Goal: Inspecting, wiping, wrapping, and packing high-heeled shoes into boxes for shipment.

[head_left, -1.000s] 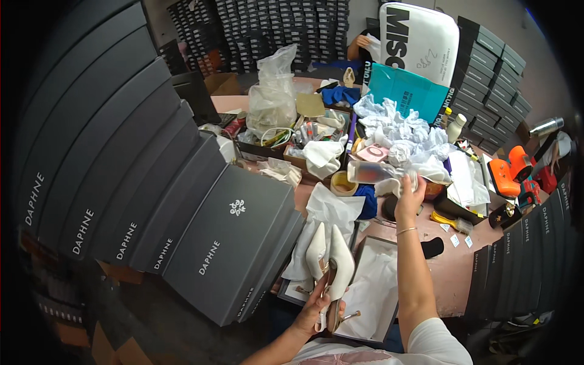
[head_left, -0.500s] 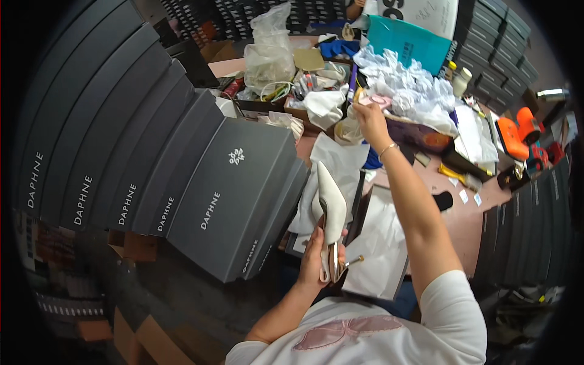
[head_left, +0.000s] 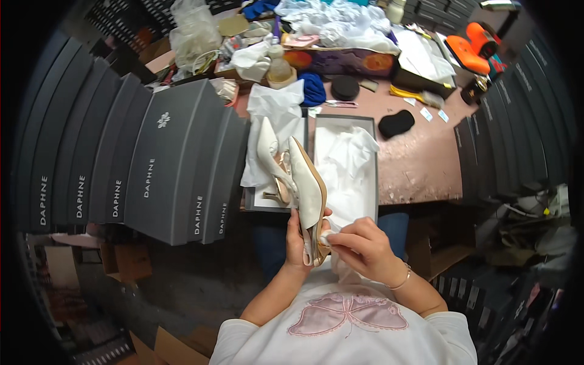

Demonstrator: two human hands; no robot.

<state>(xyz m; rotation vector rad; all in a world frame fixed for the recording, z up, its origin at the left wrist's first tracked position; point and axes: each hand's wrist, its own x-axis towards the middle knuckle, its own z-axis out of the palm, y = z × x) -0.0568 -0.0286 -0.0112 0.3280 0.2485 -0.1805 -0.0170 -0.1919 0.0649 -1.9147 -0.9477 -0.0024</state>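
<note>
Two hands on one shoe | left hand [head_left: 296,240] fingers wrapped round white shoe [head_left: 307,188] heel end | right hand [head_left: 361,243] pinching white wad [head_left: 326,237] against it | shoe upright before open box [head_left: 344,159] | second shoe [head_left: 269,155] in lid

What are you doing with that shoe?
A person sits at a cluttered pink table. The left hand holds a cream pointed shoe upright, and the right hand presses a small white wad against its lower end. A second cream shoe lies in the open box lined with white tissue paper. Grey shoe boxes are stacked to the left.
</note>
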